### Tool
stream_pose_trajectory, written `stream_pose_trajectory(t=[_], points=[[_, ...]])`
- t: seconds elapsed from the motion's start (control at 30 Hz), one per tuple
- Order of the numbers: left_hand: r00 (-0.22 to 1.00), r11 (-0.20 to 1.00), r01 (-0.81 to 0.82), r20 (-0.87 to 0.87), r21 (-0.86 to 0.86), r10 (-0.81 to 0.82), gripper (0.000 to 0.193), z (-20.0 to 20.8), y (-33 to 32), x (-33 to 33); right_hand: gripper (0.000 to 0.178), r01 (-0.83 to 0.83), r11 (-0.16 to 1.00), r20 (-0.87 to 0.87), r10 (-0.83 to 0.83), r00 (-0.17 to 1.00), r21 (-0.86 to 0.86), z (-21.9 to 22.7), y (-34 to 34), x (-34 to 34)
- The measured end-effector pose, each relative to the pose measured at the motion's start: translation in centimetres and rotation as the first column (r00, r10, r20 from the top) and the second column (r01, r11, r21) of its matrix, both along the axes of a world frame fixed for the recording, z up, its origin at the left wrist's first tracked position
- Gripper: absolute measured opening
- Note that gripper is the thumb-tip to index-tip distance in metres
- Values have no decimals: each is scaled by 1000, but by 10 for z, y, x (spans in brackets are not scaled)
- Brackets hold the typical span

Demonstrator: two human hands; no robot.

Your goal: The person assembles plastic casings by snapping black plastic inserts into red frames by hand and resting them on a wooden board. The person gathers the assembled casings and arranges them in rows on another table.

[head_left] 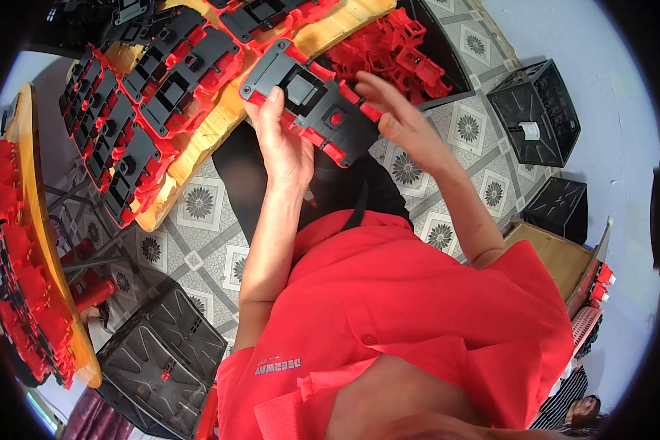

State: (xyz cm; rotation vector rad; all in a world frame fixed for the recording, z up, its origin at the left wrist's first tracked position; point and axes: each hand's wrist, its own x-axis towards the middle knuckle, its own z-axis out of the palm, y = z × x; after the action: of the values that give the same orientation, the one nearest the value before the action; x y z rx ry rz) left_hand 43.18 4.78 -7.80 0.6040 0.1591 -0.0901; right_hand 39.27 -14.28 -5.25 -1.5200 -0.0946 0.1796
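Observation:
My left hand [284, 150] grips a red and black plastic housing [317, 114] by its near left edge, thumb on top. The housing is tilted up in front of my lap. Its black upper plate has a square recess and a small red round spot, and red plastic shows along its rim. Close to the right end of the housing is my right hand [407, 128], fingers stretched and thumb apart. Whether its fingertips touch the red edge, I cannot tell. Just beyond the left hand, similar housings [172, 84] lie in rows on a yellow wooden table [205, 150].
A black crate [458, 73] of red plastic parts [411, 62] stands beyond my right hand. Black crates [539, 114] line the right wall, and another crate [165, 359] sits at lower left. A second wooden table [40, 191] at far left carries red parts. Another person [568, 400] is at lower right.

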Motion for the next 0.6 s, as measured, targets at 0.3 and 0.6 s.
stream_pose_trajectory(t=[0.3, 0.6], points=[[996, 978, -84, -1, 192, 85, 42, 25, -21, 1, 72, 111, 990, 169, -125, 978, 89, -2, 24, -13], [963, 940, 170, 154, 296, -222, 49, 51, 20, -1, 62, 93, 983, 312, -40, 949, -157, 39, -8, 6]])
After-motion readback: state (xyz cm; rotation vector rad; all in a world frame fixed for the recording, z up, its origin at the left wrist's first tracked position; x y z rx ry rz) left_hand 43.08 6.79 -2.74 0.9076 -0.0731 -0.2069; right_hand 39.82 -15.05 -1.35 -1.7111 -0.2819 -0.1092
